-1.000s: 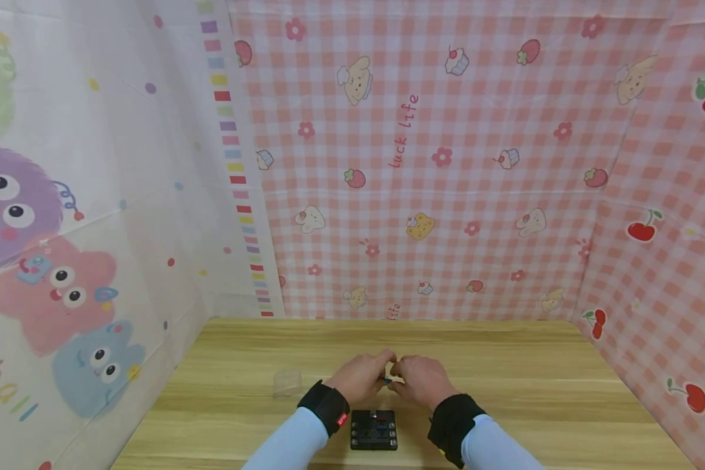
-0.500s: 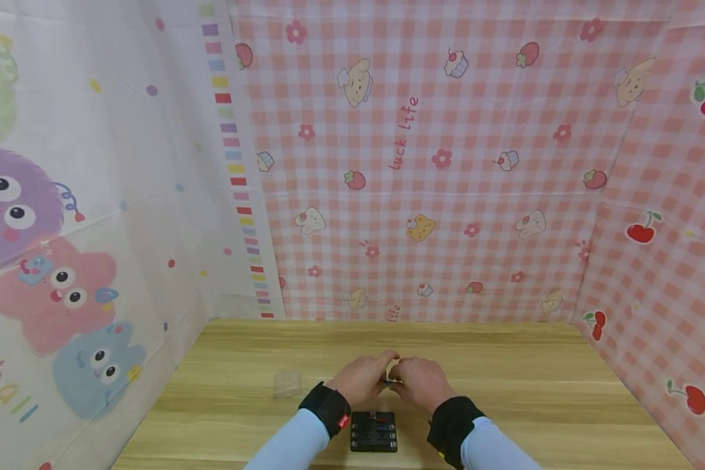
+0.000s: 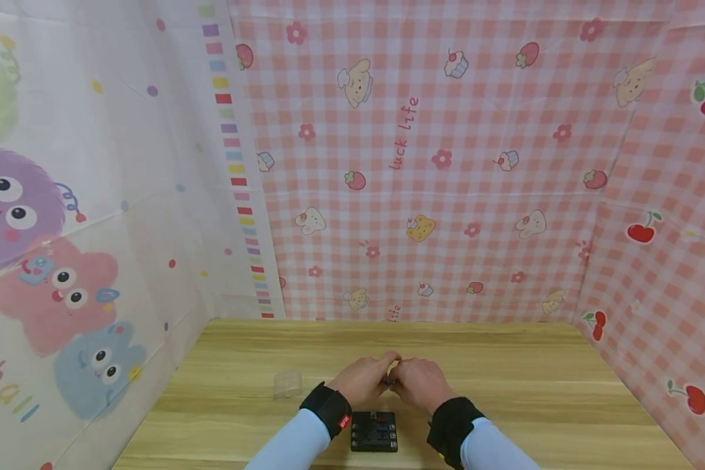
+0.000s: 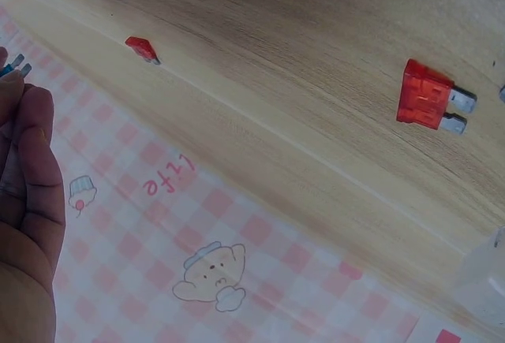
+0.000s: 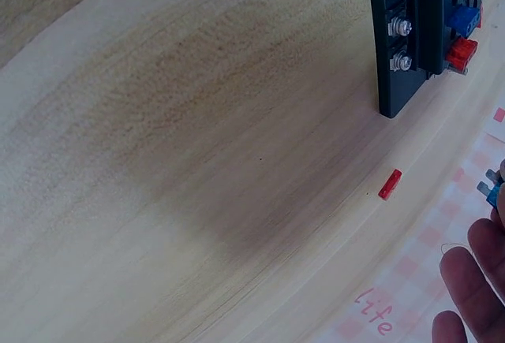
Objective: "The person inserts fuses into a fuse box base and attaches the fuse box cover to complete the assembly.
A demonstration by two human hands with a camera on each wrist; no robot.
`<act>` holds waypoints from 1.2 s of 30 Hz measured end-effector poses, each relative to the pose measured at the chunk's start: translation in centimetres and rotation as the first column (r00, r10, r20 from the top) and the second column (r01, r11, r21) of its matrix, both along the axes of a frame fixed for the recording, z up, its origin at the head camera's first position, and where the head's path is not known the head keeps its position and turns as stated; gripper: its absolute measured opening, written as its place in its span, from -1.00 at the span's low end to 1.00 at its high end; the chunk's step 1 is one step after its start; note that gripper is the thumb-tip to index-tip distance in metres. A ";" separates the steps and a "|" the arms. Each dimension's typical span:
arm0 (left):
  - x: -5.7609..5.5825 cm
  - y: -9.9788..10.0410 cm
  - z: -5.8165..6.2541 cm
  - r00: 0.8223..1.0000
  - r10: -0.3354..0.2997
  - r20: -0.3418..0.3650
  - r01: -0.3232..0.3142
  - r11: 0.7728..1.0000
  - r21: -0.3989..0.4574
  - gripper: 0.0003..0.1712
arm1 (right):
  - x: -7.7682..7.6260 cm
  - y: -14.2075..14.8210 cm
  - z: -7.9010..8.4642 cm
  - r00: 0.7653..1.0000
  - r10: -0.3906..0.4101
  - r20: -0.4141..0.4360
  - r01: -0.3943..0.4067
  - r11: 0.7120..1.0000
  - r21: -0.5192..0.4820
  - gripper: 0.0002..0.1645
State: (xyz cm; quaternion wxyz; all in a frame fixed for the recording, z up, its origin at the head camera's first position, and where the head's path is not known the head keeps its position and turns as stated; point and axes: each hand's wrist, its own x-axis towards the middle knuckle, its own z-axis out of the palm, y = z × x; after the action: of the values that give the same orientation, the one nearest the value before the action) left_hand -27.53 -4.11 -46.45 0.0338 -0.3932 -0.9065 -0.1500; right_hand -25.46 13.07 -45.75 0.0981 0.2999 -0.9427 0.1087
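Both hands meet above the table beyond a black fuse block [image 3: 374, 431]. The left hand [image 3: 361, 380] pinches a small blue blade fuse [image 4: 11, 67] between thumb and curled fingers, its metal prongs pointing outward. Close against it, the right hand [image 3: 421, 384] has its fingertips at the same spot. At the edge of the right wrist view a blue blade fuse [image 5: 493, 193] sits in a fingertip pinch, with the other fingers [image 5: 473, 280] loosely bent below. The block carries screw terminals, and red and blue fuses stand in it.
A clear plastic cover [image 3: 288, 384] lies left of the hands. On the wooden table are a red blade fuse [image 4: 424, 96] and a smaller-looking red fuse [image 4: 143, 48]. Patterned cloth [image 3: 435, 196] hangs behind the table and at both sides.
The right hand's fingertips have drawn closer to the left's around the blue fuse, which now shows less between them. The arms, fuse block and clear cover are nearly unchanged.
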 end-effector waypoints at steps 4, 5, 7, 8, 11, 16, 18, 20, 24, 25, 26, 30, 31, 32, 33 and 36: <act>0.0 0.1 0.1 1.000 0.004 0.000 -0.004 1.000 -0.006 -0.39 | 0.0 0.0 -0.1 1.000 0.014 -0.008 -0.014 1.000 0.003 -0.94; 0.0 0.1 0.1 1.000 0.005 -0.001 -0.005 1.000 -0.008 -0.40 | 0.0 0.0 -0.1 1.000 0.016 -0.005 -0.016 1.000 0.003 -0.94; 0.1 0.1 0.1 1.000 0.005 0.000 -0.005 1.000 -0.012 -0.40 | 0.0 0.0 -0.1 1.000 0.015 0.000 -0.015 1.000 0.007 -0.94; 0.1 0.1 0.1 1.000 0.004 -0.001 -0.004 1.000 -0.012 -0.41 | 0.1 0.0 -0.1 1.000 0.015 0.002 -0.015 1.000 0.009 -0.94; 0.2 0.0 0.1 1.000 0.001 -0.005 -0.002 1.000 -0.013 -0.42 | 0.1 -0.1 0.0 1.000 0.018 0.005 -0.018 1.000 0.013 -0.94; 0.3 0.0 0.2 1.000 -0.005 -0.016 0.004 1.000 -0.010 -0.41 | 0.2 -0.2 0.1 0.999 0.039 -0.016 -0.039 0.999 0.009 -0.93; 0.3 -0.1 0.2 1.000 -0.007 -0.012 0.007 1.000 -0.009 -0.40 | 0.2 -0.2 0.1 0.998 0.052 -0.023 -0.052 0.999 0.002 -0.93; 0.4 -0.1 0.2 1.000 -0.008 -0.005 0.008 1.000 -0.009 -0.38 | 0.3 -0.3 0.1 0.998 0.059 -0.020 -0.059 0.998 -0.004 -0.93; 0.5 -0.3 0.4 1.000 -0.009 0.015 0.009 1.000 -0.010 -0.36 | 0.2 -0.2 0.0 0.999 0.054 -0.006 -0.054 0.999 -0.007 -0.93; 0.5 -0.4 0.4 1.000 -0.007 0.020 0.007 1.000 -0.010 -0.35 | 0.2 -0.2 0.0 0.999 0.049 -0.001 -0.049 0.999 -0.007 -0.93; 0.5 -0.5 0.5 1.000 -0.006 0.027 0.006 1.000 -0.011 -0.35 | 0.2 -0.2 0.0 0.999 0.046 0.000 -0.046 0.999 -0.008 -0.93; 0.6 -0.9 0.6 0.999 0.010 0.039 -0.010 1.000 -0.017 -0.33 | 0.3 -0.1 -0.1 0.999 0.044 -0.007 -0.044 0.999 -0.014 -0.92; 0.6 -1.0 0.7 0.999 0.014 0.038 -0.014 1.000 -0.020 -0.33 | 0.3 -0.1 -0.1 0.999 0.040 -0.002 -0.040 0.999 -0.013 -0.93; 0.6 -1.1 0.7 0.999 0.019 0.037 -0.018 1.000 -0.024 -0.33 | 0.4 -0.1 -0.1 0.999 0.037 0.001 -0.037 0.999 -0.013 -0.93; 0.6 -1.2 0.7 0.999 0.023 0.033 -0.023 0.999 -0.028 -0.34 | 0.4 -0.1 -0.1 0.999 0.034 0.002 -0.034 0.999 -0.010 -0.93; 0.6 -1.5 0.7 0.999 0.033 0.027 -0.032 0.999 -0.036 -0.38 | 0.5 -0.2 0.0 1.000 0.015 0.007 -0.015 1.000 0.004 -0.93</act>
State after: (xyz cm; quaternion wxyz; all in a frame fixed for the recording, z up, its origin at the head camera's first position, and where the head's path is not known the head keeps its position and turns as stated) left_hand -26.90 -5.59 -45.72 0.0167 -0.3767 -0.9157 -0.1389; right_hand -25.01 12.90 -45.80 0.0933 0.3068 -0.9410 0.1086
